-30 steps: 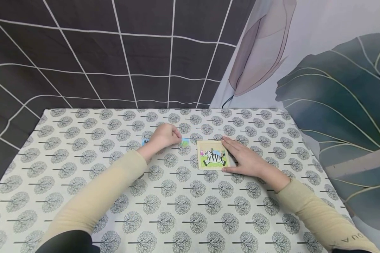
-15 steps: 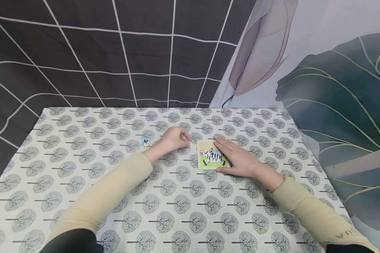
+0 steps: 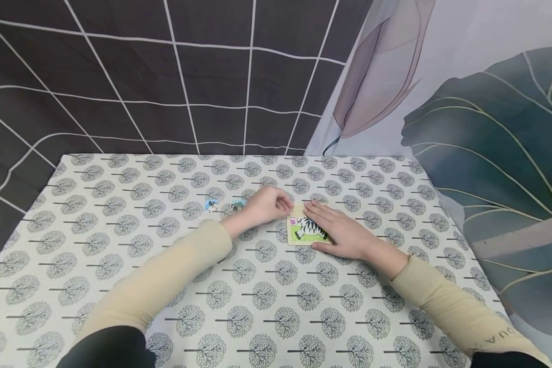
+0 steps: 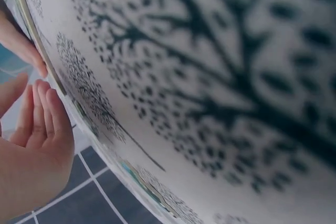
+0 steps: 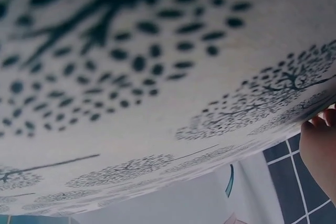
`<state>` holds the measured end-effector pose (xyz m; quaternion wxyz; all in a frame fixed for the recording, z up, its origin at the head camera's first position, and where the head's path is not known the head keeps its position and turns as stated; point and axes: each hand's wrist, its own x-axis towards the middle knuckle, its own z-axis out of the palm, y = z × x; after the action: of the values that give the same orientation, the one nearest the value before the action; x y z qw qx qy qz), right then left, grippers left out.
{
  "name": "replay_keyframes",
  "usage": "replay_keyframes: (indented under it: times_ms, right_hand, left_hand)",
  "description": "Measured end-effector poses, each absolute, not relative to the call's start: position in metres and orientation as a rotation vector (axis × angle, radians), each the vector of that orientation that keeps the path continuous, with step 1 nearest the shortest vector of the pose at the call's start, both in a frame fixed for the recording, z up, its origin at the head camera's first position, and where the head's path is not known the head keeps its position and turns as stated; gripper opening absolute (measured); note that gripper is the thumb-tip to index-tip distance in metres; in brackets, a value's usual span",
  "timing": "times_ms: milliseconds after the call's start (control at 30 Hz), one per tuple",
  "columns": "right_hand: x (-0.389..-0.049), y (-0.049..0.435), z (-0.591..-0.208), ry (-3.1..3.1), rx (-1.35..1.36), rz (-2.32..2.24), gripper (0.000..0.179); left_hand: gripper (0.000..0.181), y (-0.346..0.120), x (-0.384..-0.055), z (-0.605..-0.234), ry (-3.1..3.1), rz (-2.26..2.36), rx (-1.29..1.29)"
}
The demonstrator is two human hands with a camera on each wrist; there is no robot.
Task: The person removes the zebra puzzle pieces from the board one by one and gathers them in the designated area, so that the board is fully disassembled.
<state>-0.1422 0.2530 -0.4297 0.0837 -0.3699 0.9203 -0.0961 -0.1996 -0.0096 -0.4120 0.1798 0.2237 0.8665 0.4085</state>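
In the head view a small square wooden puzzle tray (image 3: 293, 240) with a zebra picture lies on the table. My right hand (image 3: 342, 231) rests over its right side with straight fingers, thumb along the near edge, covering part of the picture. At the far left corner of the tray, my left hand (image 3: 269, 204) has its fingers curled and thumb and fingertips close together on a puzzle piece that they hide. In the left wrist view, the left fingers (image 4: 55, 111) come right up to the tray's edge (image 4: 39, 45).
Two more puzzle pieces lie left of the left hand: a blue-and-white piece (image 3: 211, 205) and a dark green one (image 3: 237, 205). A tree-print cloth (image 3: 239, 317) covers the table. Behind it hangs a dark grid-patterned curtain (image 3: 165, 76).
My left hand has moved right from the green-and-blue piece's spot to the tray's corner; that piece is out of sight. The right hand has slid left, further over the tray.
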Motion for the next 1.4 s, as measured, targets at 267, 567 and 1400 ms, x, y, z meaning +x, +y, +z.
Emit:
replay_keyframes:
  times_ms: [267, 567, 1400]
  right_hand:
    - [-0.14, 0.253, -0.431, 2.756, -1.106, -0.278, 0.088]
    - [-0.138, 0.254, -0.433, 2.766, -1.107, -0.306, 0.087]
    - [-0.141, 0.254, -0.437, 2.767, -1.125, -0.288, 0.088]
  left_hand:
    - [0.019, -0.003, -0.198, -0.413, 2.425, 1.103, 0.789]
    - [0.022, 0.003, -0.194, -0.416, 2.503, 0.964, 0.915]
    - [0.037, 0.008, -0.185, -0.413, 2.559, 0.832, 0.91]
